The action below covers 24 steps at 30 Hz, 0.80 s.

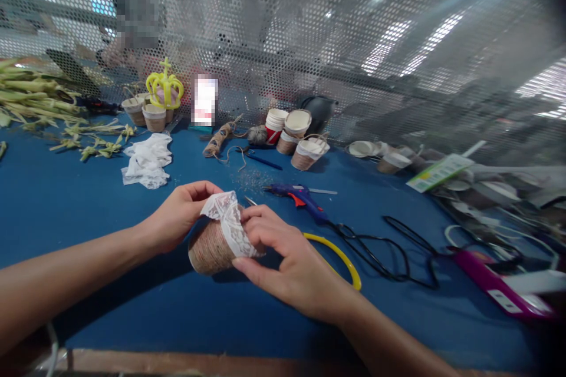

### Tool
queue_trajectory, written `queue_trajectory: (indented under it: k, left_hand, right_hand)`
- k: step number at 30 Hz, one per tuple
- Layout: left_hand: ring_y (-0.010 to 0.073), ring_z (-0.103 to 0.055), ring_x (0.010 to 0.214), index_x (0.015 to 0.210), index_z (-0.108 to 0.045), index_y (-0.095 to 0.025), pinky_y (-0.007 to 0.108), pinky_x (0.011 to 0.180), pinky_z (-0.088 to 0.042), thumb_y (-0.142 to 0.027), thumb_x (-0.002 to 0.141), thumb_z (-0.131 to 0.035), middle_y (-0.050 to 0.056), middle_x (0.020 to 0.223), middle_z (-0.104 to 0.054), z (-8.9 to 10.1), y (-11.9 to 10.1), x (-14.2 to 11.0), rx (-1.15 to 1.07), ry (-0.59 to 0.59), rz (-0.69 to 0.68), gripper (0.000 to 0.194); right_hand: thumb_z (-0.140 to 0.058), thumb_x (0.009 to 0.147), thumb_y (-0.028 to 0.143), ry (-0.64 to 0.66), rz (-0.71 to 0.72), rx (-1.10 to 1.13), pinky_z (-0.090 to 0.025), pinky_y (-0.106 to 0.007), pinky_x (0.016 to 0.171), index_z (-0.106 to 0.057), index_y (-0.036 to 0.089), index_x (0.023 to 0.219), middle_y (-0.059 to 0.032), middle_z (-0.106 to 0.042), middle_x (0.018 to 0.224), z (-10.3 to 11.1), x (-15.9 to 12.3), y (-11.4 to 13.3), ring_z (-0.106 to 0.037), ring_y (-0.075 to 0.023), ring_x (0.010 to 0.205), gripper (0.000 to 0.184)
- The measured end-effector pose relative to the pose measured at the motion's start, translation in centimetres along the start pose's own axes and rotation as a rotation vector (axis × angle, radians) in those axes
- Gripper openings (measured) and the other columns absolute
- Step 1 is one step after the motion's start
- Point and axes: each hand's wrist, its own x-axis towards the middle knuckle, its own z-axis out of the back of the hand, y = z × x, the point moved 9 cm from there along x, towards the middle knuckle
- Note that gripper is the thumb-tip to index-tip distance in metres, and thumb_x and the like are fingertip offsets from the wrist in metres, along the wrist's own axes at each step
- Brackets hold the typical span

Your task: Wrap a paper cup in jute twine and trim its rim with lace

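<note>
A cup wrapped in brown twine [211, 250] lies tilted between my hands above the blue table. White lace trim [233, 230] runs round its rim, and a loose end of the lace stands out toward the left. My left hand [182, 212] pinches that loose end between thumb and fingers. My right hand [283, 259] is wrapped round the rim end of the cup, thumb below and fingers on the lace. Just beyond my right hand lies a blue glue gun [303, 197] with a red trigger. Part of a scissors-like metal tip [250, 201] shows behind my right fingers.
A yellow ring-shaped handle [345, 256] and black cable [393, 253] lie right of my right hand. White lace [148, 159], a twine bundle [219, 138], wrapped cups [308, 152] and a blue pen [265, 160] lie farther back. A purple power strip [499, 285] sits at right, before a mesh screen [283, 29].
</note>
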Motion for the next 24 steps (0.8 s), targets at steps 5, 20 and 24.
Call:
queue_trajectory:
  k: [5,20,24]
  left_hand:
    - [0.0073,-0.051,0.052,0.063,-0.055,-0.013,0.020,0.053,-0.038,-0.032,0.062,-0.074,-0.003,0.059,-0.059,-0.4,0.6,-0.1,-0.011,0.037,0.070,0.027]
    - [0.0182,-0.060,0.072,0.111,-0.054,-0.016,0.026,0.058,-0.047,-0.051,0.061,-0.071,0.009,0.088,-0.062,-4.0,2.7,-2.0,0.002,0.612,0.285,0.063]
    - [0.0115,-0.053,0.060,0.105,-0.055,-0.012,0.023,0.052,-0.046,-0.047,0.058,-0.074,0.003,0.074,-0.057,-3.5,2.2,-1.4,0.154,0.508,0.172,0.061]
  right_hand:
    - [-0.061,0.073,0.009,0.020,0.014,-0.004,-0.044,-0.032,0.082,-0.041,0.020,0.064,-0.0046,-0.056,0.084,-0.1,0.0,0.3,-0.050,-0.0179,0.097,0.024]
    - [-0.061,0.076,0.016,-0.068,-0.053,0.036,-0.044,-0.033,0.084,-0.054,0.019,0.071,-0.0062,-0.058,0.091,2.2,0.1,-0.6,-0.054,-0.0171,0.096,0.009]
    - [-0.064,0.075,0.025,-0.099,-0.095,0.064,-0.045,-0.034,0.085,-0.057,0.019,0.081,-0.0078,-0.058,0.101,2.5,0.0,-1.5,-0.055,-0.0181,0.096,0.011]
